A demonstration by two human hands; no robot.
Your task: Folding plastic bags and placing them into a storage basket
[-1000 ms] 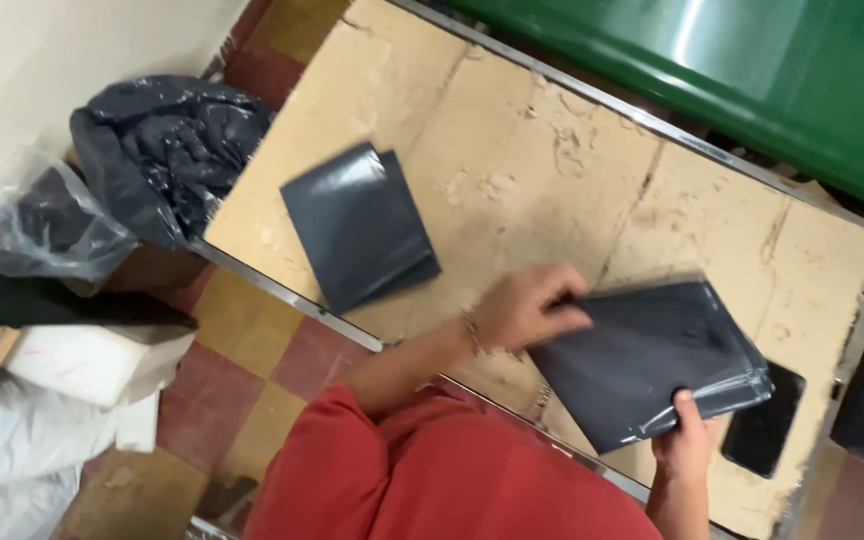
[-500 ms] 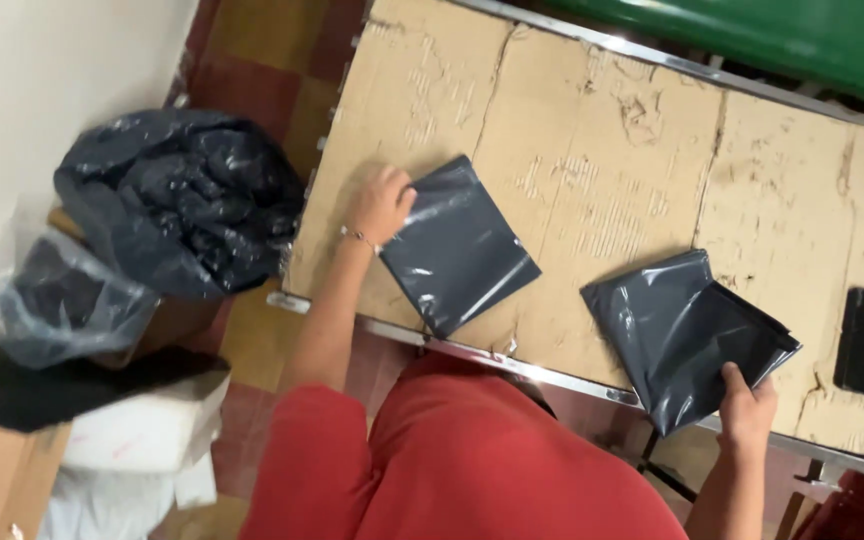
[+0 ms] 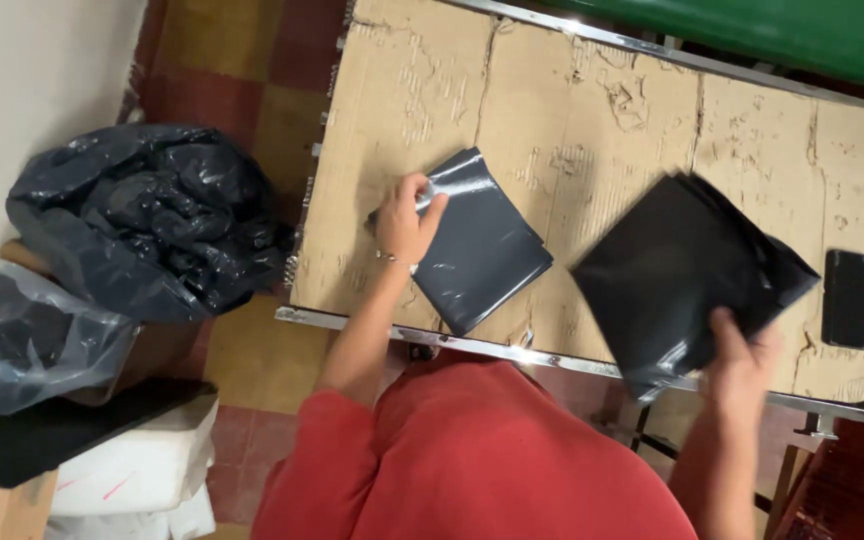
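Left hand [image 3: 404, 222] is down on the top corner of a flat grey plastic bag [image 3: 482, 245], fingers [image 3: 430, 205] curled over the edge and pinching it against the cardboard-covered table [image 3: 592, 110]. The rest of that bag spreads away from the grip toward the table's near metal edge.

Right hand [image 3: 742, 360] is clamped on the lower corner of a stack of dark bags [image 3: 687, 275] (looks like several layers, but it's blurry, so hard to say how many). From that grip the stack fans up and out over the table, tilted, with its near corner hanging past the edge.

Just past the far corner of the stack lies a black phone [image 3: 845, 297], flat on the cardboard. Off to the left of the left hand, down on the floor beside the table, sits a big crumpled black trash bag [image 3: 142, 215].
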